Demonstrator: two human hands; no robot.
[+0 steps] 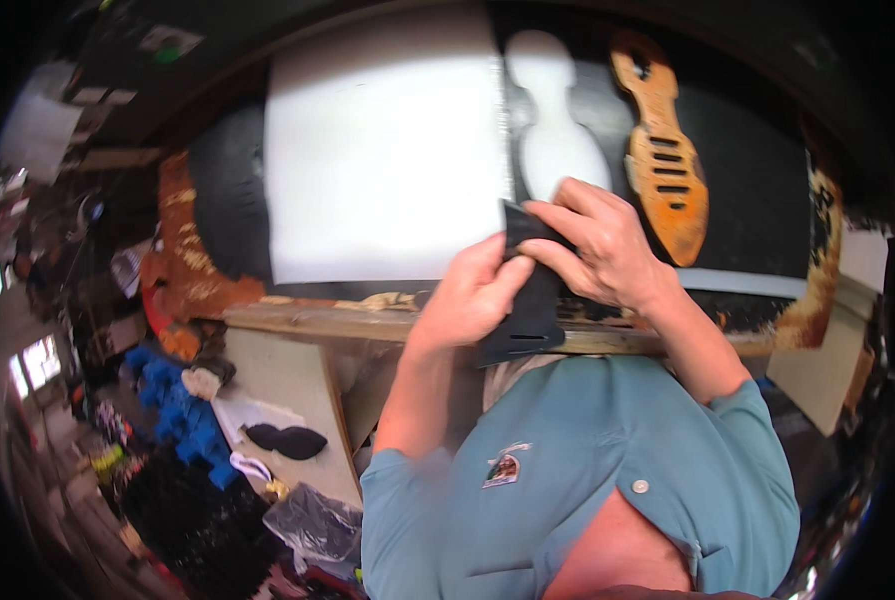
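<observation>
Both hands grip a black flexible sheet piece (534,312), with a short slot near its lower edge, at the front edge of the workbench. The thumb of my left hand (472,295) presses on its face, and the fingers curl behind it. My right hand (607,240) pinches its upper part between thumb and fingers. Just beyond the right hand lies a white cut-out shape (564,150), round at the top and wider below, its lower end hidden by the hand. Farther right rests an orange slotted template (672,180) of similar outline. A large white sheet (387,150) lies left of the hands.
A black mat (757,190) covers the workbench, whose wooden front edge (317,318) is worn. Below left are a small panel (277,385) with a black shape (285,441) on it, blue foam-like pieces (177,410) and a clear plastic bag (315,525).
</observation>
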